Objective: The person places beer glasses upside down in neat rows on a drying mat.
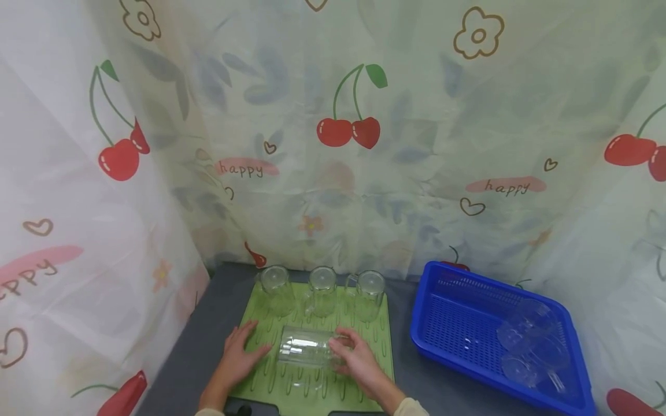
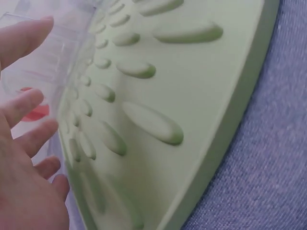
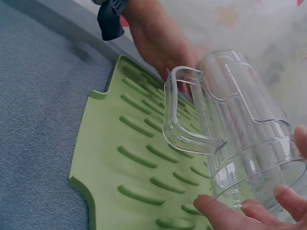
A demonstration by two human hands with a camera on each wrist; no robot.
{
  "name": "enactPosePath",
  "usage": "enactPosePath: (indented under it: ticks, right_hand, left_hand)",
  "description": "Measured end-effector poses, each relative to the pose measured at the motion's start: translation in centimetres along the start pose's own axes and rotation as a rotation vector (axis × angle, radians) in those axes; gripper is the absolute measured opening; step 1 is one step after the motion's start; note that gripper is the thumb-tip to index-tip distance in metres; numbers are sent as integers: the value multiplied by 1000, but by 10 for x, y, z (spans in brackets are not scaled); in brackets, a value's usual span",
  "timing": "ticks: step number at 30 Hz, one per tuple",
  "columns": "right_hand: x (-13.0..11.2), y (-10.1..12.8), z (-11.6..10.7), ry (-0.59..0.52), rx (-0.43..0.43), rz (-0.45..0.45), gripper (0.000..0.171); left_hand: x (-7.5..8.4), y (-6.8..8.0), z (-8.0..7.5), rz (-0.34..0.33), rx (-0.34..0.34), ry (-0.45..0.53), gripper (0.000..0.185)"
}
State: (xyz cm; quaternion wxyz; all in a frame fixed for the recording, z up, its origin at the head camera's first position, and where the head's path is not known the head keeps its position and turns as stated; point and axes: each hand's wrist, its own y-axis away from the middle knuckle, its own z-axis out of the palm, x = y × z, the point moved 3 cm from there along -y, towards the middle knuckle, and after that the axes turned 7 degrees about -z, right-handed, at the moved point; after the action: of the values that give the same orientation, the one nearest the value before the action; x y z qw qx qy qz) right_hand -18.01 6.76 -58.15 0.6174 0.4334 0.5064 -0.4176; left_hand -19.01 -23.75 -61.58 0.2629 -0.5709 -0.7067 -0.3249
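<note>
My right hand (image 1: 361, 361) holds a clear mug (image 1: 304, 346) by its open end, with the thumb and fingers around the rim. The mug lies sideways over a green ridged drying mat (image 1: 364, 398); in the right wrist view its handle (image 3: 170, 115) points toward the left hand's side. Fingers spread and holding nothing, my left hand (image 1: 234, 358) hovers at the mat's left side, short of the mug's base. Along the mat's back stand three clear mugs, bottoms up: a left one (image 1: 277, 292), a middle one (image 1: 322, 292) and a right one (image 1: 369, 294).
To the right, a blue perforated basket (image 1: 442, 341) contains several clear mugs (image 1: 536, 358) piled at its right end. Grey cloth (image 1: 192, 346) covers the table. A cherry-print curtain (image 1: 416, 115) hangs behind and at both sides.
</note>
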Motion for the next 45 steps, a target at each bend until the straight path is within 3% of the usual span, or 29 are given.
enactPosePath:
  ticks: [16,24,33,38,45]
  right_hand:
    - [8,4,6,6,-7,0,71]
    - [5,3,13,-7,11,-2,69]
    - [5,1,22,-17,28,-3,69]
    - [4,0,25,-30,29,4,70]
    - [3,-1,24,-43,40,30,68]
  left_hand:
    - [35,11,-1,44,23,137,68]
    - [51,15,5,70,-59,296,58]
    - [71,23,10,118,-108,375,48]
    - [77,22,14,95,-139,386,48]
    - [84,19,19,32,-184,367,62]
